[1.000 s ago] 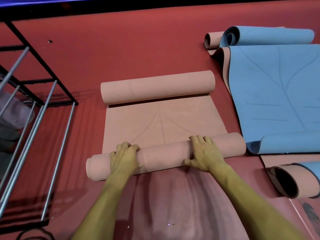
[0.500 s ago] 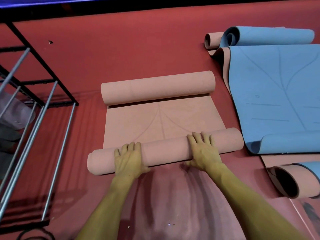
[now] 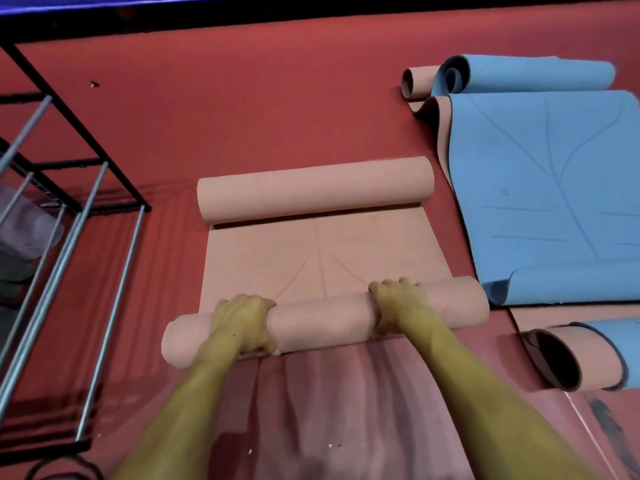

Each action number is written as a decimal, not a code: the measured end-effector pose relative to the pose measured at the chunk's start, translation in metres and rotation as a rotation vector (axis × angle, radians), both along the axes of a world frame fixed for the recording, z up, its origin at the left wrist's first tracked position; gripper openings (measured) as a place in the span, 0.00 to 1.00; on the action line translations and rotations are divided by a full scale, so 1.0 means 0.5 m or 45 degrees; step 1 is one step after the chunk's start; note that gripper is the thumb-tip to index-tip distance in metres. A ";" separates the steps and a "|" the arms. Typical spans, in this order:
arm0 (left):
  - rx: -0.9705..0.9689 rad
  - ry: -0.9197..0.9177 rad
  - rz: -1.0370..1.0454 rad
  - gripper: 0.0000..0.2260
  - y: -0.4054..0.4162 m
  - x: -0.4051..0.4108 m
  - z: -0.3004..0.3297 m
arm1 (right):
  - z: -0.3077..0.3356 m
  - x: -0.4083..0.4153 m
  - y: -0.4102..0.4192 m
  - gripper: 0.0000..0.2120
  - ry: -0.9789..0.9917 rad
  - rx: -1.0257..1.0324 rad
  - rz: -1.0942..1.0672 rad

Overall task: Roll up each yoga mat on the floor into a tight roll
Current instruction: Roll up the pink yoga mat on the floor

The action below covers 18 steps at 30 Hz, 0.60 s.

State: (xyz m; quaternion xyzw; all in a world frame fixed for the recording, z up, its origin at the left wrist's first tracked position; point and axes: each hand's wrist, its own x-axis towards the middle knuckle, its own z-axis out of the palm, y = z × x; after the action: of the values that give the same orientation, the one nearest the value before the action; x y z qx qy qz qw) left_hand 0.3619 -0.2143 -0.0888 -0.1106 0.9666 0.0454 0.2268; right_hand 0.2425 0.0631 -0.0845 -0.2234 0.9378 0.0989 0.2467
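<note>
Pink yoga mat [image 3: 322, 261] on red floor [image 3: 242, 109], near roll [image 3: 325, 318] under both hands, far end curled [image 3: 315, 188] too. Left hand [image 3: 242, 320] and right hand [image 3: 398, 306] now curled over near roll, gripping; half second ago fingers flatter on top. Regripping to tighten, likely; flat stretch remains between rolls. Blue mat [image 3: 540, 188] just beside, unrolled.

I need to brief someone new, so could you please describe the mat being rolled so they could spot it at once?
On the red floor, right of the black metal rack, lies a pink yoga mat. Both hands grip its near roll. Unlike the blue mat to its right, it is pink all over and curled at both ends.
</note>
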 end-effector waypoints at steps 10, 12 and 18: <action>0.203 0.158 0.144 0.44 0.010 0.046 -0.008 | -0.004 0.050 0.019 0.30 0.112 -0.170 -0.083; 0.282 0.210 0.182 0.43 0.014 0.050 -0.012 | -0.005 0.045 0.019 0.26 0.211 -0.152 -0.049; 0.263 0.328 0.163 0.40 0.016 0.056 -0.023 | -0.006 0.039 0.010 0.30 0.228 -0.198 -0.023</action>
State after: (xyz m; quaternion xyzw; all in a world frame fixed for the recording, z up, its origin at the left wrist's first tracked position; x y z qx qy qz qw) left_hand 0.3899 -0.2062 -0.1002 -0.1411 0.9688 0.1726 0.1078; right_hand 0.2620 0.0680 -0.0876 -0.2235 0.9629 0.0432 0.1446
